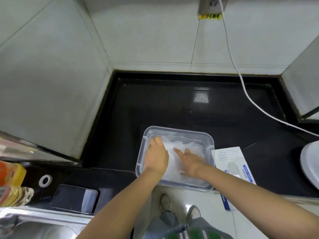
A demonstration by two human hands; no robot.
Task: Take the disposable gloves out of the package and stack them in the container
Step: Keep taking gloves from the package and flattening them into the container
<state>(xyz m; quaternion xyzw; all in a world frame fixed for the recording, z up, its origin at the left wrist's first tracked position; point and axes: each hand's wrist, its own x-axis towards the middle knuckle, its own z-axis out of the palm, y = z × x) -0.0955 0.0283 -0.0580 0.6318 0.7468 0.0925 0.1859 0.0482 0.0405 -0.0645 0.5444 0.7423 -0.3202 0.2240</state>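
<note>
Left hand [156, 156] and right hand [190, 161] flat with fingers spread, pressing the clear gloves [185, 147] inside the plastic container [209, 140], container on the black counter [155, 104], glove package [234, 167] just beside it on the right

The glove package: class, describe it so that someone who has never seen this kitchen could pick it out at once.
Start at the glossy black countertop in the tiled corner and find the clear rectangular plastic container at its front edge. The flat white glove package lies just right of it, overhanging the counter edge. Only it bears a glove outline and a blue label.
</note>
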